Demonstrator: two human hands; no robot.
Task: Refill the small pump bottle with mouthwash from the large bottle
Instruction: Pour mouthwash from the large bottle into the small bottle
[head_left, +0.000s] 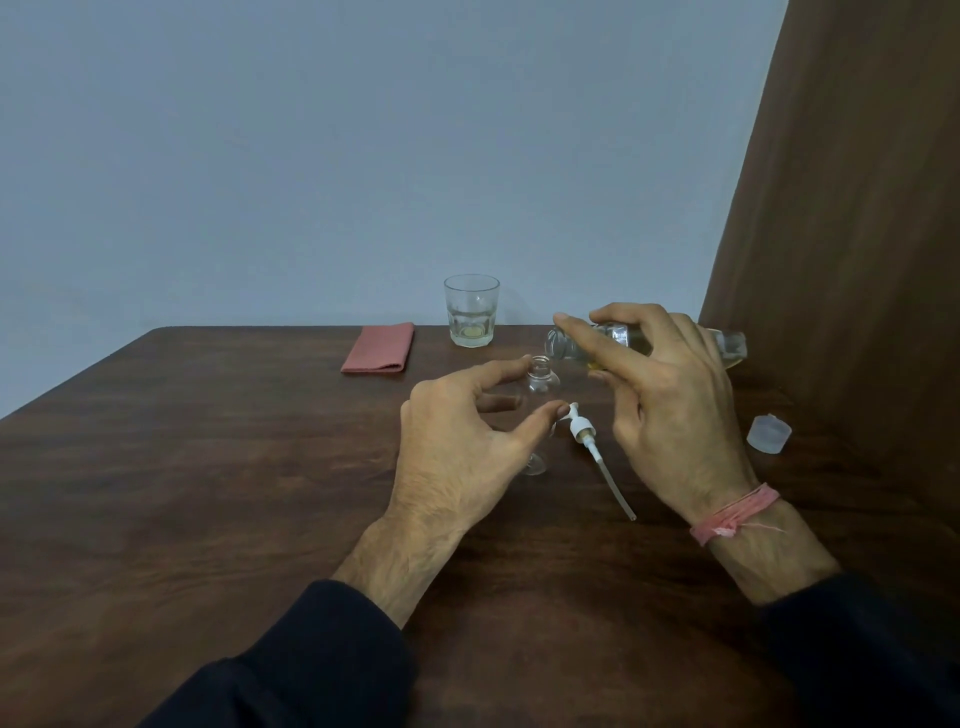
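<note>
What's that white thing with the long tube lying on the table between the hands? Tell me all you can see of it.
It is the pump head, taken off the small bottle. It looks like white plastic: a nozzle at the top, a collar with a pale metallic-looking band, then a thin translucent dip tube running toward the viewer. It lies flat and slanted on the wooden table, between the two hands. The left hand's thumb tip is at its nozzle; whether they touch is unclear.

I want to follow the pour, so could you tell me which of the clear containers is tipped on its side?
The large bottle in the right hand; the small pump bottle and the glass tumbler stand upright.
</note>
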